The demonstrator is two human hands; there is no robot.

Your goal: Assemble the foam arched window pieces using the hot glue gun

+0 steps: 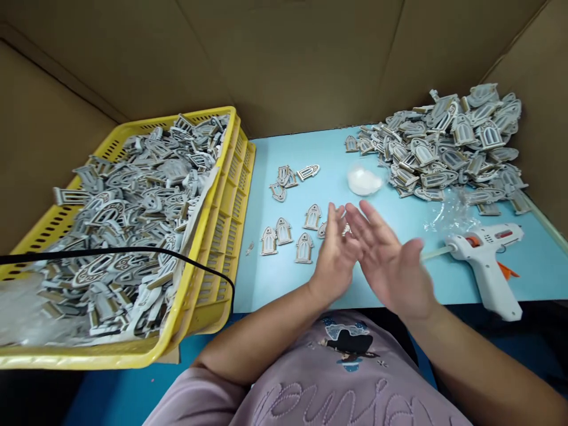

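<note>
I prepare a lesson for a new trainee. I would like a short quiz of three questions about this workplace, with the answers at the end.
1. True or false: the right hand grips the glue gun.

2. Choose one: the pieces laid out on the table are shaped like
A) stars
B) fish
C) arched windows

3. Fill in one word: the yellow crate stands on the person's ____ side.

Key:
1. False; it is open, with fingers extended.
2. C
3. left
</note>
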